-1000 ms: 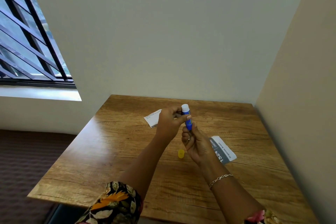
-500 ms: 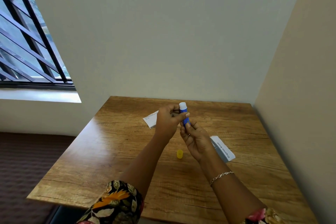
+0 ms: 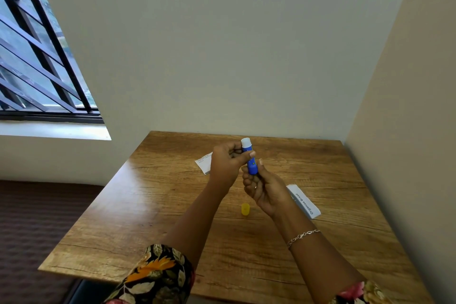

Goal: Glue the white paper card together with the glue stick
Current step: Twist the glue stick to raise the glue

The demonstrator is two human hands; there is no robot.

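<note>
Nearest, at 6 o'clock in the view, a floral left sleeve (image 3: 158, 276) and a bracelet (image 3: 302, 236) on the right wrist frame both forearms, which reach out over the wooden table (image 3: 148, 217). A small yellow cap (image 3: 245, 209) lies on the tabletop at about 7 o'clock from the right hand (image 3: 265, 190). This hand's curled fingers pinch the lower end of the glue stick (image 3: 250, 160). The left hand (image 3: 225, 163) grips the stick's upper part between thumb and curled fingers. The blue stick stands nearly upright above the table, its white tip uncovered. The white paper card (image 3: 304, 201), with printed words, lies flat at 4 o'clock from the right hand. A smaller white paper piece (image 3: 204, 161) lies at 9 o'clock from the stick, partly hidden behind the left hand. A barred window (image 3: 37, 57) fills the far 10 o'clock corner.
</note>
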